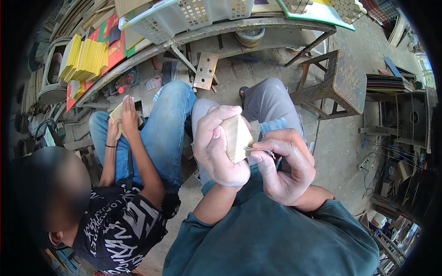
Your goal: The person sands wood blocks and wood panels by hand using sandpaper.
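My left hand (212,149) is wrapped round a pale wooden block (235,138) with angled faces, held up above my lap. Between the thumb and fingers of my right hand (292,165) is a thin folded piece of sandpaper (258,149), its edge against or very near the block's right side. Whitish dust coats the fingers of both hands. Behind my right hand, a blue printed scrap (272,125) lies on my grey trouser leg. The palm side of my left hand is partly hidden by the block.
At my left a co-worker (124,216) sits, hands on a yellow-edged flat piece (117,115). Ahead stands a bench (202,33) with a white plastic basket (184,18) and yellow stacked pieces (85,59). A worn wooden stool (343,83) is at front right.
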Action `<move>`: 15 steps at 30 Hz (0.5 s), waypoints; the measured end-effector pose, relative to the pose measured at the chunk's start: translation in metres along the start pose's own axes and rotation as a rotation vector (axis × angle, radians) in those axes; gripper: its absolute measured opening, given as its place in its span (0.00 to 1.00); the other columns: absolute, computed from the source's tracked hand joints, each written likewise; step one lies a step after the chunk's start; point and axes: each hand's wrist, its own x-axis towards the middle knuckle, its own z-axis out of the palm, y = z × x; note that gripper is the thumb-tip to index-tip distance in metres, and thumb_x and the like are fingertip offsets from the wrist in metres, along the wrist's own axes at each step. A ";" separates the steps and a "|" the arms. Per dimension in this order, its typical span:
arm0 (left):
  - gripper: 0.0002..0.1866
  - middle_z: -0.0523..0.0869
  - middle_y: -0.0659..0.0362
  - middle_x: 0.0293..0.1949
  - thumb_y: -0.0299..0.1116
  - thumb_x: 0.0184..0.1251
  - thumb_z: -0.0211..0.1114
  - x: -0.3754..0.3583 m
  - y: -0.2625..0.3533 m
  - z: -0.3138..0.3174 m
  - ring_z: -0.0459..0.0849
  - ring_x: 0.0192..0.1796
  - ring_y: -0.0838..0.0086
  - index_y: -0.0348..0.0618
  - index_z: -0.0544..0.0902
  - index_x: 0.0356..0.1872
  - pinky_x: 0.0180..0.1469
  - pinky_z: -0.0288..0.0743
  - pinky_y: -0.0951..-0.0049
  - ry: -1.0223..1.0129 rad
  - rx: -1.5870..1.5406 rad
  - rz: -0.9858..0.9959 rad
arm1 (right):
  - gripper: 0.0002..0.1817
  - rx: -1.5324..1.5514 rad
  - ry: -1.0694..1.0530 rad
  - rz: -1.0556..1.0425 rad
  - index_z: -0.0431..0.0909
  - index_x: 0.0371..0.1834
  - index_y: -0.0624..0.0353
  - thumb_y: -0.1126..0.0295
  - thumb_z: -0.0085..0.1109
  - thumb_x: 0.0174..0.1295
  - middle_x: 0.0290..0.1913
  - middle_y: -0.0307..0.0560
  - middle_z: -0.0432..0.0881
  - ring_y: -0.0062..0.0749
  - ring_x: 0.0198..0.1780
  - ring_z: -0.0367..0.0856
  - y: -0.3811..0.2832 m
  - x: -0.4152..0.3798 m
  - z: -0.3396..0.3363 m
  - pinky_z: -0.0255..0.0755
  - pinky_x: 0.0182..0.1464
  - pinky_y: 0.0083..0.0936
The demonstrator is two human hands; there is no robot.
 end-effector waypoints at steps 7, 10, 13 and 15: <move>0.17 0.74 0.41 0.48 0.34 0.71 0.48 -0.013 -0.005 -0.012 0.77 0.28 0.65 0.35 0.68 0.55 0.27 0.74 0.72 -0.138 0.133 0.170 | 0.09 -0.008 -0.008 -0.040 0.80 0.36 0.71 0.82 0.67 0.52 0.34 0.52 0.81 0.26 0.31 0.79 -0.010 -0.002 -0.006 0.72 0.32 0.18; 0.20 0.70 0.38 0.53 0.34 0.71 0.52 -0.017 -0.005 -0.015 0.76 0.30 0.64 0.41 0.64 0.62 0.25 0.74 0.71 -0.210 -0.005 0.045 | 0.09 0.012 0.004 -0.058 0.80 0.35 0.71 0.82 0.67 0.51 0.33 0.52 0.81 0.26 0.30 0.79 -0.006 -0.008 -0.007 0.72 0.32 0.18; 0.18 0.71 0.40 0.50 0.36 0.72 0.49 -0.022 -0.015 -0.002 0.75 0.28 0.66 0.40 0.65 0.58 0.24 0.72 0.71 -0.098 0.256 0.356 | 0.08 -0.017 0.061 -0.048 0.81 0.35 0.71 0.83 0.67 0.51 0.33 0.52 0.81 0.27 0.30 0.79 -0.009 -0.006 -0.008 0.73 0.31 0.18; 0.18 0.72 0.41 0.48 0.38 0.73 0.46 -0.020 -0.018 0.005 0.74 0.27 0.67 0.38 0.66 0.56 0.23 0.71 0.70 -0.022 0.431 0.574 | 0.08 -0.029 0.037 -0.068 0.81 0.34 0.71 0.83 0.67 0.51 0.33 0.52 0.81 0.28 0.29 0.80 -0.010 -0.003 -0.007 0.73 0.31 0.18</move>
